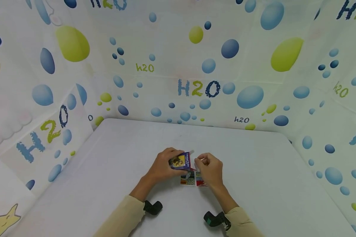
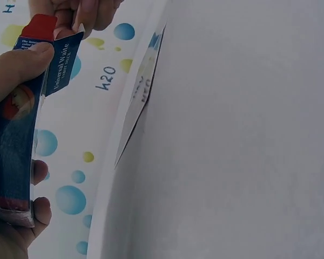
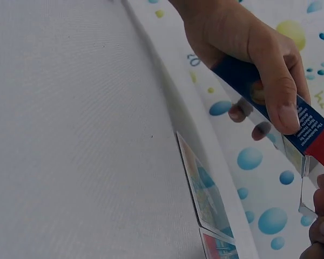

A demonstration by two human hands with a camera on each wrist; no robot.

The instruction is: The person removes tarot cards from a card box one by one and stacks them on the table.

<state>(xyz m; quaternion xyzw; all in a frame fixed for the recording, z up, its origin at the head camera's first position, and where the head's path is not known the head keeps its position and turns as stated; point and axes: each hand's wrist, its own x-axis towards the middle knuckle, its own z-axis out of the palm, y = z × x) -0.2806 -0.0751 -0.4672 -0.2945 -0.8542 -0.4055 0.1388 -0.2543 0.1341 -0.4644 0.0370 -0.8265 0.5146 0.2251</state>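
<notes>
- From the head, we look forward and down, well back, over the table (image 1: 112,184), left hand (image 1: 161,166), right hand (image 1: 212,168) and spotted wall (image 1: 166,75).
- From the left wrist, we sit close to the box (image 2: 13,154), the table filling our right.
- From the right wrist, the table fills our left.
- Both wrist views share box, hands and wall.

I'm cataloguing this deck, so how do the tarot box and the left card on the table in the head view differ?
The tarot box is held up in the left grip; the left card lies on the table.
The tarot box is a thick carton with an open flap; the left card is thin and flat.
Both carry printed pictures.
</notes>
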